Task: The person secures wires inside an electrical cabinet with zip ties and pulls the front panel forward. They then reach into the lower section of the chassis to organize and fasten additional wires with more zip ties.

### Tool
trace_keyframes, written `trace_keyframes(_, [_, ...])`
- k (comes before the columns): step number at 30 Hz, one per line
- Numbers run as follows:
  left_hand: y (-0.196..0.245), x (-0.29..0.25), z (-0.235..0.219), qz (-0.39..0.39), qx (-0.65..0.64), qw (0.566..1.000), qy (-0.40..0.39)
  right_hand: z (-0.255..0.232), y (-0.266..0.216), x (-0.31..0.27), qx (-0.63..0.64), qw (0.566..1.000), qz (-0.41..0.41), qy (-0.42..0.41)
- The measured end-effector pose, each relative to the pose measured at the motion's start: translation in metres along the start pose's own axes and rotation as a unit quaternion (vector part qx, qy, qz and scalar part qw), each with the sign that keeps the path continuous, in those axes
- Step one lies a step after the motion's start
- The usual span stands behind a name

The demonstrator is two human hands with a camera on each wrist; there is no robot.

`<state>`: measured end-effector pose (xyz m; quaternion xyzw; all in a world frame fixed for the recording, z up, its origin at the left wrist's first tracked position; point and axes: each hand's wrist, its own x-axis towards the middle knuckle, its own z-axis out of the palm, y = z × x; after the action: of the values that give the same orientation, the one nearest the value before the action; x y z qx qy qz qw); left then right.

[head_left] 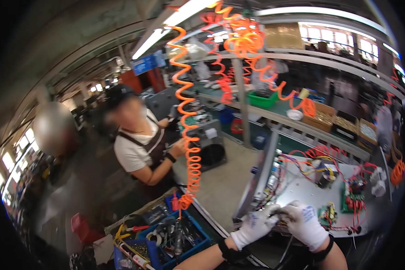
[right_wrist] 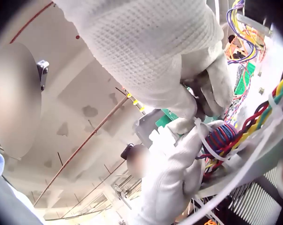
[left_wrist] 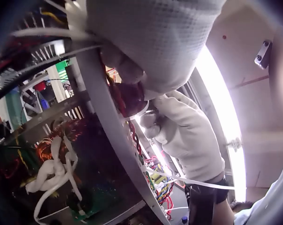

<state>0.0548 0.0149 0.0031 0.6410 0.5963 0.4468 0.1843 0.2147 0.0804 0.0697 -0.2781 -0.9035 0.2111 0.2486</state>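
Both hands wear white gloves and meet at the near edge of an open metal chassis (head_left: 301, 186). My left hand (head_left: 256, 227) curls its fingers round a coil wound with red and blue wire (right_wrist: 222, 137), beside twisted coloured wires (right_wrist: 261, 119). My right hand (head_left: 307, 222) is close against it, fingertips bent together at a white cable tie (right_wrist: 208, 143) that loops by the coil; the exact grip is partly hidden. In the left wrist view, the left hand (left_wrist: 155, 42) is above the right hand (left_wrist: 190, 136). Long white tie tails (left_wrist: 202, 183) cross the view.
Green circuit boards (head_left: 348, 198) and a motor-like part (head_left: 325, 173) sit on the chassis. Blue tool bins (head_left: 202, 234) stand left of the hands. Orange coiled hoses (head_left: 191, 148) hang down. Another person (head_left: 144, 144) stands across at the left. Part boxes (head_left: 319, 118) line the shelf behind.
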Motion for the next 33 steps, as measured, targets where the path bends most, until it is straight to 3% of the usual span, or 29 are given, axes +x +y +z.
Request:
trace_keyframes(6, [-0.003, 0.002, -0.004, -0.002, -0.082, 0.996, -0.022, 0.005, 0.008, 0.000, 0.047, 0.999, -0.021, 0.009])
trace_keyframes(8, [-0.008, 0.004, -0.004, -0.077, -0.173, 0.977, -0.093, 0.009, 0.007, -0.002, 0.019, 0.999, -0.033, 0.027])
trace_keyframes(9, [-0.004, 0.002, -0.005, -0.100, -0.169, 0.977, -0.086, 0.010, 0.008, -0.004, -0.011, 0.998, -0.043, 0.046])
trace_keyframes(10, [-0.002, 0.001, -0.004, -0.071, -0.187, 0.977, -0.068, 0.010, 0.006, -0.006, -0.008, 0.997, -0.057, 0.050])
trace_keyframes(11, [0.004, 0.005, -0.011, 0.018, -0.103, 0.993, -0.055, 0.007, 0.001, -0.008, -0.001, 0.996, -0.062, 0.071])
trace_keyframes(12, [0.000, 0.002, -0.003, 0.091, -0.062, 0.994, 0.009, 0.007, -0.003, -0.009, 0.070, 0.990, -0.075, 0.101])
trace_keyframes(13, [-0.007, -0.001, -0.003, 0.078, -0.028, 0.996, -0.036, 0.013, -0.006, -0.017, 0.181, 0.980, -0.029, 0.071])
trace_keyframes(16, [0.002, 0.001, -0.015, 0.118, -0.022, 0.990, -0.071, 0.014, 0.003, -0.026, 0.128, 0.987, -0.053, 0.084])
trace_keyframes(18, [0.003, -0.001, -0.018, 0.105, 0.048, 0.988, -0.103, 0.018, 0.013, -0.025, 0.301, 0.947, 0.070, 0.089])
trace_keyframes(20, [0.004, -0.002, -0.020, 0.107, 0.050, 0.985, -0.128, 0.007, 0.012, -0.017, 0.451, 0.866, 0.214, 0.030])
trace_keyframes(22, [0.011, -0.007, -0.024, 0.095, 0.154, 0.975, -0.126, 0.001, 0.013, -0.011, 0.495, 0.836, 0.236, -0.007])
trace_keyframes(25, [-0.002, -0.012, -0.018, 0.104, 0.171, 0.972, -0.122, 0.018, 0.006, -0.020, 0.495, 0.833, 0.245, -0.024])
trace_keyframes(26, [-0.005, -0.013, -0.017, 0.105, 0.182, 0.970, -0.121, 0.018, -0.009, -0.031, 0.415, 0.870, 0.258, -0.060])
trace_keyframes(29, [-0.005, -0.013, -0.015, 0.134, 0.178, 0.969, -0.107, 0.029, -0.018, -0.056, 0.463, 0.846, 0.265, -0.003])
trace_keyframes(32, [-0.006, -0.012, -0.014, 0.116, 0.169, 0.972, -0.119, 0.028, -0.016, -0.045, 0.440, 0.857, 0.260, -0.066])
trace_keyframes(33, [-0.002, -0.010, -0.017, 0.117, 0.145, 0.977, -0.106, 0.027, -0.014, -0.046, 0.462, 0.844, 0.266, -0.052])
